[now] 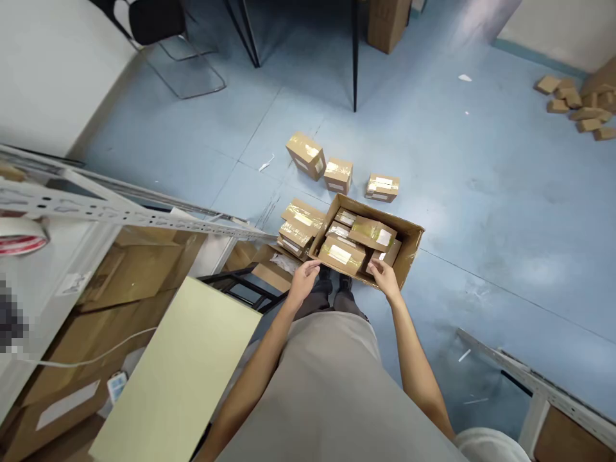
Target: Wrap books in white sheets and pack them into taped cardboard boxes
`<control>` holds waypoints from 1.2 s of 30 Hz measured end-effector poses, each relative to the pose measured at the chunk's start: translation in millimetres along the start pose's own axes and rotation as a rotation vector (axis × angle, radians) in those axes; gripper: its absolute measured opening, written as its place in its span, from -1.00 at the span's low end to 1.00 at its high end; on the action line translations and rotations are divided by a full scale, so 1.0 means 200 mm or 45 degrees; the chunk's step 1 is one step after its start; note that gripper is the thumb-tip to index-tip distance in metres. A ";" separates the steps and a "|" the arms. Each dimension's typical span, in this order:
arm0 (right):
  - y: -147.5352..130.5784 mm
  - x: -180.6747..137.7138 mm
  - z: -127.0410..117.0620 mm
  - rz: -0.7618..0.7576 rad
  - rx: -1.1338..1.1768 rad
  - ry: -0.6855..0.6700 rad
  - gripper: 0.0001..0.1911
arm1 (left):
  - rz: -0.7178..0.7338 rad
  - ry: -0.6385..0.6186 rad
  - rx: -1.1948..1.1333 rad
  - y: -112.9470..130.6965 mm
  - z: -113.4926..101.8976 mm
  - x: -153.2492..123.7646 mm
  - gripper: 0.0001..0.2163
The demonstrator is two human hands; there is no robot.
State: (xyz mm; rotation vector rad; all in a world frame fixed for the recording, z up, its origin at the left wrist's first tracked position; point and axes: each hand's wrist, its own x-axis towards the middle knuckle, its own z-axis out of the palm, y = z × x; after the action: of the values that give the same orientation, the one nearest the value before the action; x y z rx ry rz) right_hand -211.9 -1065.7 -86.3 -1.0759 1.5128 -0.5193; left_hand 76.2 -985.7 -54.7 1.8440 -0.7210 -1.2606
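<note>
An open cardboard box (412, 253), tilted in my view, is just beyond my feet. Inside lie several smaller taped cartons with white labels, among them a front carton (353, 255) and an upper carton (370, 230). My left hand (304, 282) is beside the box's near left corner, its fingers stretched out and nothing visible in them. Over the near rim, towards the right, is my right hand (385, 279). Its fingers are extended and slightly apart close to the cartons. Whether either hand touches the box I cannot tell.
Stacked cartons (301, 221) stand left of the box, and a separate carton (382, 187) sits beyond it. A pale yellow board (183, 378) and metal shelving (120, 215) flank my left. Small cartons (572, 96) lie far right. A chair (156, 22) is at the back left.
</note>
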 end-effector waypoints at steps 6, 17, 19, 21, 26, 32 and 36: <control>0.02 -0.04 0.07 -0.038 -0.081 -0.218 -0.35 | -0.063 0.142 -0.067 -0.10 -0.05 -0.23 -0.67; -0.15 -0.24 0.45 -0.282 -0.269 -0.715 -0.22 | -0.025 0.455 -0.315 -0.26 -0.31 -0.74 -0.65; -0.21 -0.31 0.56 -0.360 -0.328 -0.831 -0.23 | -0.019 0.557 -0.398 -0.33 -0.40 -0.88 -0.63; -0.26 -0.41 0.70 -0.453 -0.398 -0.939 -0.23 | -0.012 0.677 -0.482 -0.42 -0.51 -1.04 -0.60; -0.34 -0.82 1.12 -0.675 -0.530 -1.189 -0.22 | 0.050 1.007 -0.648 -0.70 -0.77 -1.56 -0.55; -0.17 -1.54 1.68 -0.750 -0.654 -1.649 -0.30 | 0.057 1.508 -0.834 -1.14 -0.93 -2.30 -0.63; 0.04 -2.03 2.00 -0.785 -0.843 -1.961 -0.32 | 0.031 1.822 -0.986 -1.44 -0.91 -2.76 -0.64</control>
State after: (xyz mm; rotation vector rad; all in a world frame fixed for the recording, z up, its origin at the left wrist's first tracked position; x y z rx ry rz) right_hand 131.3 -624.2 22.3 -1.7958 -0.0894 0.4686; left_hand 62.6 -340.9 15.6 1.5072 0.4805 0.0648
